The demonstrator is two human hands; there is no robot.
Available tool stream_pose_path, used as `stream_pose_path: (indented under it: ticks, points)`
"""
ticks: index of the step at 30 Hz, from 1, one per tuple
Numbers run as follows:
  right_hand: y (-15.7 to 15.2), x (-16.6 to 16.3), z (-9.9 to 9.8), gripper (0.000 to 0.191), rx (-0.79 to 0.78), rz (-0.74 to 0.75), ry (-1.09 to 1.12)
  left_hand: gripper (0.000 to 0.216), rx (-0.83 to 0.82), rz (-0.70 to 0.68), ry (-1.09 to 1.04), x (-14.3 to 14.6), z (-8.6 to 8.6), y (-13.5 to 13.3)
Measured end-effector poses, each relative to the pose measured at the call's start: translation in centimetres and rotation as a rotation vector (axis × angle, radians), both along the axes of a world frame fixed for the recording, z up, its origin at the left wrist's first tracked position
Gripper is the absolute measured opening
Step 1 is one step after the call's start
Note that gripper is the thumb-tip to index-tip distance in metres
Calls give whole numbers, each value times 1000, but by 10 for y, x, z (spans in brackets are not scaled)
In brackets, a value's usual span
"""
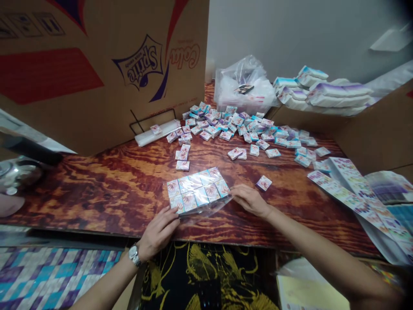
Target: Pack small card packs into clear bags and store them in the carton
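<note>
**Packets in clear sleeve, held at both ends**

Nearest: patterned cloth (48, 275) at lower left, black-and-gold fabric (206, 275) at bottom centre, below the table (106, 189) edge.

Left hand (158, 232): watch on wrist, fingers closed on the near left corner of the block (197, 189).

Right hand (250, 200): fingers pinching the loose clear wrap (209, 209) at the block's right end.

Block: small printed packets, two rows, flat on the table, near the front edge, between the two hands; inside clear wrap, open flap trailing along the near side.

Single packet (263, 183): on the table just beyond the right hand, apart from it.

Loose packets (245, 129): scattered heap across the far middle of the table, a few strays toward the block.

Cardboard box (97, 64): large, printed, standing at far left.

Plastic bag (245, 86): clear, crumpled, behind the heap.

Stacked packs (322, 90): white and purple, far right, against the wall.

Printed sheets (355, 198): laid at the right edge.

Metal object (16, 172): at the left edge, kind unclear.
</note>
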State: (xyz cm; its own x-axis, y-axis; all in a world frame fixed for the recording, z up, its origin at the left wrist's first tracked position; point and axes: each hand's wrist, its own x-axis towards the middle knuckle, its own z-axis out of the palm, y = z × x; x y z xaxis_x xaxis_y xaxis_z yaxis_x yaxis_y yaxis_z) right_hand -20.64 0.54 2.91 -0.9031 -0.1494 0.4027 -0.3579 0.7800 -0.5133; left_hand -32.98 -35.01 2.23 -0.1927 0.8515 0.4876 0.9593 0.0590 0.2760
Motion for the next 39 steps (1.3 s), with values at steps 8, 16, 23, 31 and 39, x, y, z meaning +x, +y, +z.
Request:
stream_pose_path:
  ticks: [8, 16, 23, 31, 39]
  points:
    - [-14, -18, 15, 21, -213, -228, -286, 16, 15, 489, -656, 4, 17, 18]
    - [-21, -29, 10, 25, -271, -376, -397, 27, 69, 639, -975, -5, 24, 32]
    - [-24, -32, 13, 25, -204, -356, -328, 29, 164, 701, -1075, -11, 22, 39]
    - [-23, -35, 0, 29, -336, -494, -472, 34, 272, 740, -1297, -17, 15, 45]
    - [-27, -42, -18, 38, -674, -495, -551, 37, 426, 706, -1479, -21, 0, 47]
